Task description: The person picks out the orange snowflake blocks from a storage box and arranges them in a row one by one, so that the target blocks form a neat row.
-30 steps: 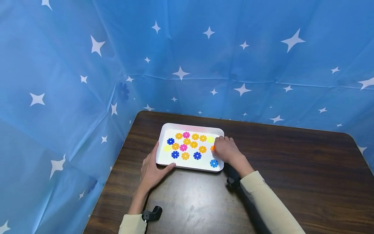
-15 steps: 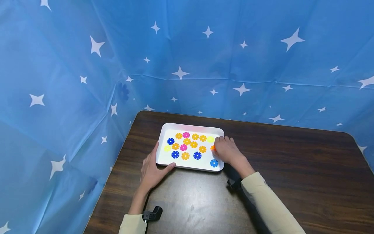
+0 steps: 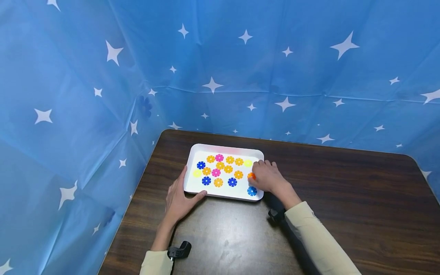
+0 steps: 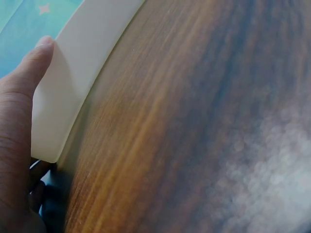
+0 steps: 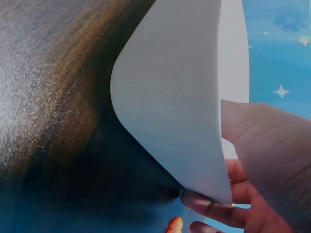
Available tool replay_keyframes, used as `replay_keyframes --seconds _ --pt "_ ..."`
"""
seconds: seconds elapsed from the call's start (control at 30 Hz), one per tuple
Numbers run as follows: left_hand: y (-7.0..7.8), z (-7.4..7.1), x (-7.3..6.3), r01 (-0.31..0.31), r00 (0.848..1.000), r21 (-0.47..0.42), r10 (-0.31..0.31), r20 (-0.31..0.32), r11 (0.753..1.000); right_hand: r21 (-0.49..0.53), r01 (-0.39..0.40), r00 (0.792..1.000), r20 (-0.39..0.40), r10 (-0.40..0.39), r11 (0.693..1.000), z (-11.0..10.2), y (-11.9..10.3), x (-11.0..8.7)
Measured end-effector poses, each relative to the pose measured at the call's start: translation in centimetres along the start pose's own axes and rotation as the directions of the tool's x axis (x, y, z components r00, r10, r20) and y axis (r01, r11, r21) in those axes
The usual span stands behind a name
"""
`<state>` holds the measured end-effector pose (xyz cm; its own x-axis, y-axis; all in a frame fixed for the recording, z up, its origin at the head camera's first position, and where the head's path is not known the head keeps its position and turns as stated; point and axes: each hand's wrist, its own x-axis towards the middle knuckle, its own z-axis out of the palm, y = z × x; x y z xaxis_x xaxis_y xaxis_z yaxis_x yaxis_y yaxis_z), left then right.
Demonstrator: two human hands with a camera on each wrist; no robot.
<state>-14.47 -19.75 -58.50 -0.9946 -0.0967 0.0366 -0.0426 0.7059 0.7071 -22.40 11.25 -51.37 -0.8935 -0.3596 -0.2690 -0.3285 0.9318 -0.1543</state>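
A white tray (image 3: 223, 193) lies on the table, with flat plastic snowflake discs inside: orange, pink, yellow and blue. My left hand (image 3: 178, 200) grips its near-left corner, fingers along the left end and thumb (image 4: 36, 60) over the front rim. At the right end, my right hand (image 3: 268, 175) curls over the rim and holds the tray; in the right wrist view its fingers (image 5: 214, 206) reach round the outer wall. A bright orange disc (image 3: 251, 176) shows beside this hand, partly covered by it. Just in front lies a light blue disc (image 3: 252, 191).
The dark wood table (image 3: 343, 191) extends to the right and toward me. Behind and to the left hangs a blue cloth (image 3: 240, 65) with white stars. Another small orange piece (image 5: 176, 224) shows below the tray wall in the right wrist view.
The bright orange disc has shifted slightly toward me and more of it shows beside my right hand. My left hand and the tray keep their places.
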Motion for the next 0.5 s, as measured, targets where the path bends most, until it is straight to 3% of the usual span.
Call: replay_keyframes --seconds 0.5 --pt "-0.12 -0.05 0.00 -0.011 1.000 0.006 0.011 -0.006 1.000 -0.104 -0.018 0.999 -0.030 0.015 0.994 0.45 -0.63 0.57"
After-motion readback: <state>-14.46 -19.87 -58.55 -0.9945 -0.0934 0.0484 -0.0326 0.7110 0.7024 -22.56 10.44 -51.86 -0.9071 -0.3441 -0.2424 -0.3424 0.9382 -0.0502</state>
